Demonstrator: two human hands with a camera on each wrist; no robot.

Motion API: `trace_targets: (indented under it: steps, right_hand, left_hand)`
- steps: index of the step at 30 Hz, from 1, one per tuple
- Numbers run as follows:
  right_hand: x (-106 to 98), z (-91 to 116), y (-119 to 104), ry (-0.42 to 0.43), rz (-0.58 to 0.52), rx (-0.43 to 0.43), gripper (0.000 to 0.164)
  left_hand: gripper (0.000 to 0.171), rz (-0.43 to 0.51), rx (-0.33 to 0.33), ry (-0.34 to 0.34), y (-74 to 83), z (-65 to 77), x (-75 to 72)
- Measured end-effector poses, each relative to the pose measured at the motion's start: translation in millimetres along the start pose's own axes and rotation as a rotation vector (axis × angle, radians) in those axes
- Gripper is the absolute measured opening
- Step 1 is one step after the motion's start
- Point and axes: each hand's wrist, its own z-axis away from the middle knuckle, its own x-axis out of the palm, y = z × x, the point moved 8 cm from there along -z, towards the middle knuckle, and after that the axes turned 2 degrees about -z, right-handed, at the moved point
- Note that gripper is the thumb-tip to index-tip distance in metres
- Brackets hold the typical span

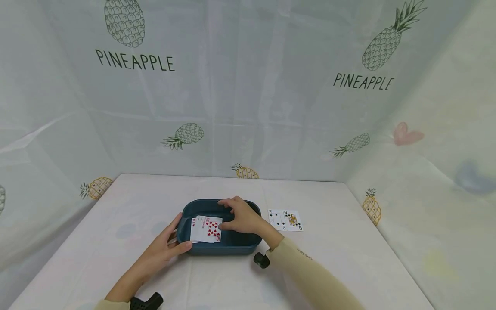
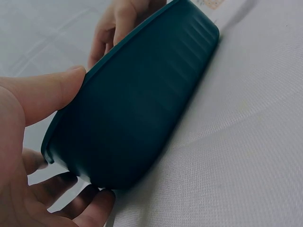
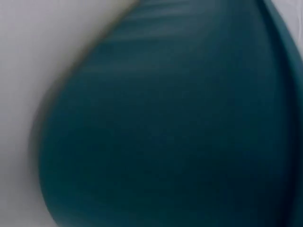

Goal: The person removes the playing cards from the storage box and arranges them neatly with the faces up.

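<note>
A dark teal oblong tray [image 1: 240, 249] stands on the white-covered table. Inside its left half lies a loose stack of playing cards [image 1: 205, 234], with a ten of hearts face up on top. My left hand [image 1: 164, 249] holds the tray's left end; in the left wrist view its thumb [image 2: 61, 90] lies at the rim and the fingers reach round the outer wall. Over the tray's right half is my right hand [image 1: 244, 217], thumb at the top card's right edge, fingers spread apart. The right wrist view shows only the tray's blurred outer wall [image 3: 165, 132].
To the right of the tray, two face-up cards [image 1: 284, 220], a two and a queen, lie overlapping or side by side on the table [image 1: 317, 267]. A hanging sheet [image 1: 248, 86] printed with pineapples closes off the back and sides.
</note>
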Motion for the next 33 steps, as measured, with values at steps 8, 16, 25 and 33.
trace_targets:
  steps: [8, 16, 25, 33]
  right_hand:
    - [20.3, -5.7, 0.5, 0.001, -0.016, 0.042, 0.073]
    - [38.3, -9.8, 9.7, -0.005, 0.015, 0.102, 0.072]
    - [46.1, -12.5, 10.6, -0.013, 0.061, 0.128, 0.077]
    - [53.7, -15.3, 11.2, -0.037, 0.117, 0.117, 0.08]
  left_hand:
    - [0.099, -0.012, 0.007, -0.006, 0.4, -0.4, 0.5]
    - [0.098, -0.023, 0.022, -0.017, 1.6, -1.4, 1.5]
    - [0.099, -0.03, 0.009, -0.018, 1.3, -2.0, 0.3]
    - [0.099, -0.019, 0.019, -0.021, 1.3, -0.8, 0.2]
